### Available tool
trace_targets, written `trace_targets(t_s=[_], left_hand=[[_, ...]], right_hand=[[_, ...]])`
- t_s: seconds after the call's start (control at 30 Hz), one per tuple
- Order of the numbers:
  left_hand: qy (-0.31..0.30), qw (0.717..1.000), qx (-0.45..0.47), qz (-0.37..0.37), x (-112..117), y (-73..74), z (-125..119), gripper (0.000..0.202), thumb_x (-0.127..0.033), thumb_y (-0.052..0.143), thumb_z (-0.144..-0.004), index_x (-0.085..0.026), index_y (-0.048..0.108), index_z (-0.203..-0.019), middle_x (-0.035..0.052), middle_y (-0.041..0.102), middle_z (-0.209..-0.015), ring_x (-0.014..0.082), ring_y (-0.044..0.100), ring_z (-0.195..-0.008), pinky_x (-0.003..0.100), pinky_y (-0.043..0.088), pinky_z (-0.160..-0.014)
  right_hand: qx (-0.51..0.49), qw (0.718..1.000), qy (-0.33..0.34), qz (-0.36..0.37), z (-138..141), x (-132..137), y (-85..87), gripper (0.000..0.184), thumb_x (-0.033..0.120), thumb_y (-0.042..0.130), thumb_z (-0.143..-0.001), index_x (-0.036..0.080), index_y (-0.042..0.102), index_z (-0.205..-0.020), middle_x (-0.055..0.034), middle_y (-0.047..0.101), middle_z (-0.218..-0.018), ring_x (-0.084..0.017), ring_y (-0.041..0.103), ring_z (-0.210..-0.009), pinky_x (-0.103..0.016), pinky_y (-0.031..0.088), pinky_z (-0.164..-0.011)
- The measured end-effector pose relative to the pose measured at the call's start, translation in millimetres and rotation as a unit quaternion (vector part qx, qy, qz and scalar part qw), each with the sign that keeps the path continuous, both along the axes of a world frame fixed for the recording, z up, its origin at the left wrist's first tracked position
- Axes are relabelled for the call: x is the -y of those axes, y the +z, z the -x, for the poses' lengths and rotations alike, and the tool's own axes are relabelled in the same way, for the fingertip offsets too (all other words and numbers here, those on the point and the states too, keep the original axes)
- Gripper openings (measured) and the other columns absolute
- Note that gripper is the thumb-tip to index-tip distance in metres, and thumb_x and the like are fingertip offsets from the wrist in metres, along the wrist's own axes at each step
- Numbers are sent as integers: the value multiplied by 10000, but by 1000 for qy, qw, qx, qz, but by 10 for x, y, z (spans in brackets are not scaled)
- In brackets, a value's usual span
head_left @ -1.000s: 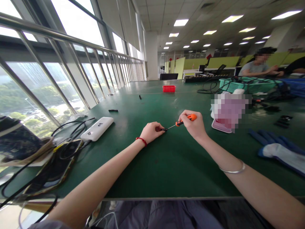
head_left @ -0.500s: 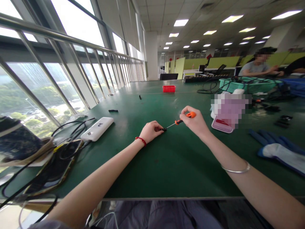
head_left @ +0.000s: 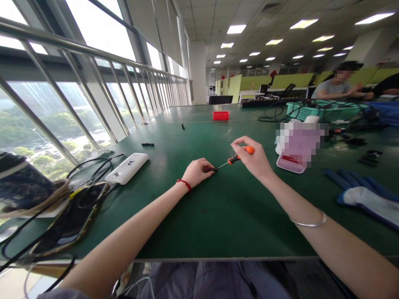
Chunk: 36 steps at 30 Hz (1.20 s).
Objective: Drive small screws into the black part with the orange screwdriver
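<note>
My left hand (head_left: 197,172) rests on the green table (head_left: 237,216) with thumb and fingers closed around a small black part (head_left: 212,169). What kind of part it is cannot be made out. My right hand (head_left: 252,157) holds a screwdriver (head_left: 233,159) with an orange and black handle. Its thin metal shaft points down and left, and the tip meets the black part or lies right beside it. The handle's round orange end shows under the curled fingers.
A white power bank (head_left: 127,168), a phone (head_left: 70,220) and black cables lie left. Further back are a small black strip (head_left: 147,144) and a red bin (head_left: 220,116). To the right are a pink-framed object (head_left: 291,162), blue-and-white gloves (head_left: 368,197), a green basket (head_left: 327,111) and a seated person (head_left: 335,87).
The fingers of my right hand have shifted and loosened a little on the screwdriver handle. More of the black part shows at my left fingertips; my left hand stays in place.
</note>
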<state>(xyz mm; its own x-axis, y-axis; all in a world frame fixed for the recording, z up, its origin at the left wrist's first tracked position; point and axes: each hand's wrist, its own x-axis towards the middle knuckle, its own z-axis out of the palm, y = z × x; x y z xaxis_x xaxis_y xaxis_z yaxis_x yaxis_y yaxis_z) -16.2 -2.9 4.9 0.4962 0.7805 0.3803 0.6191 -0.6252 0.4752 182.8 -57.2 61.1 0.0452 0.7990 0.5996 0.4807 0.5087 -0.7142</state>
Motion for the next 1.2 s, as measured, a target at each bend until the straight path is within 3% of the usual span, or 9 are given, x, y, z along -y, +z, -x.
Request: trace_targets(t_s=[0.17,0.37,0.53,0.7,0.8,0.9,1.03,1.13,1.2], left_hand=[[0,1000,-3,-2,3,1,-3,142,-240,635,-733,-180,726,-824,25,632,-792,117,571,-669,220,479,-633],[-5,1000,-11,-10,7,6,-4,136,-230,629,-737,-181,725,-821,27,623,-793,116,566,-668,222,476,-637],[-6,1000,-20,-18,12,5,-3,127,-237,624,-739,-186,711,-815,22,615,-803,118,571,-678,222,477,-643],[-11,1000,-20,-20,17,5,-8,121,-227,619,-743,-183,706,-814,22,609,-805,117,569,-678,224,482,-653],[-11,1000,-17,-21,15,1,-8,120,-222,621,-741,-177,707,-812,23,607,-799,117,566,-673,223,480,-647],[-10,1000,-16,-21,12,-3,-7,118,-225,623,-741,-174,706,-808,23,605,-793,117,564,-669,223,477,-641],[-10,999,-22,-23,12,0,-8,113,-225,621,-743,-176,703,-803,21,604,-792,117,563,-669,222,475,-643],[-10,999,-27,-25,16,1,-8,115,-221,615,-745,-178,703,-806,21,605,-802,117,563,-675,222,475,-649],[-9,999,-27,-25,18,-1,-6,123,-219,614,-744,-174,704,-816,22,606,-809,119,562,-680,223,476,-652]], right_hand=[[-11,999,13,-34,8,-18,-36,294,287,583,-705,224,476,-971,46,518,-693,-110,473,-559,-245,385,-556],[33,999,-12,-20,35,24,-32,146,347,557,-753,211,549,-804,28,516,-620,-123,485,-554,-257,386,-578],[19,999,-26,-21,41,30,-41,333,308,594,-702,229,484,-1005,54,511,-635,-124,474,-529,-250,378,-542],[43,999,-31,-12,40,36,-34,166,379,536,-772,216,553,-802,29,514,-583,-134,492,-550,-266,386,-588],[36,999,-17,-24,38,36,-41,241,299,580,-715,220,542,-940,36,529,-617,-135,496,-553,-262,392,-579],[25,999,-18,-29,34,37,-44,340,327,579,-724,223,498,-1038,45,531,-626,-137,505,-552,-259,392,-578],[40,999,-20,-6,32,44,-33,227,419,538,-779,216,554,-879,52,481,-547,-127,478,-505,-257,376,-571],[50,999,8,-21,29,40,-32,182,351,547,-771,205,566,-879,52,477,-565,-113,453,-494,-250,369,-564],[49,997,19,-51,25,28,-37,286,267,582,-719,198,541,-994,50,508,-635,-110,461,-523,-245,376,-575]])
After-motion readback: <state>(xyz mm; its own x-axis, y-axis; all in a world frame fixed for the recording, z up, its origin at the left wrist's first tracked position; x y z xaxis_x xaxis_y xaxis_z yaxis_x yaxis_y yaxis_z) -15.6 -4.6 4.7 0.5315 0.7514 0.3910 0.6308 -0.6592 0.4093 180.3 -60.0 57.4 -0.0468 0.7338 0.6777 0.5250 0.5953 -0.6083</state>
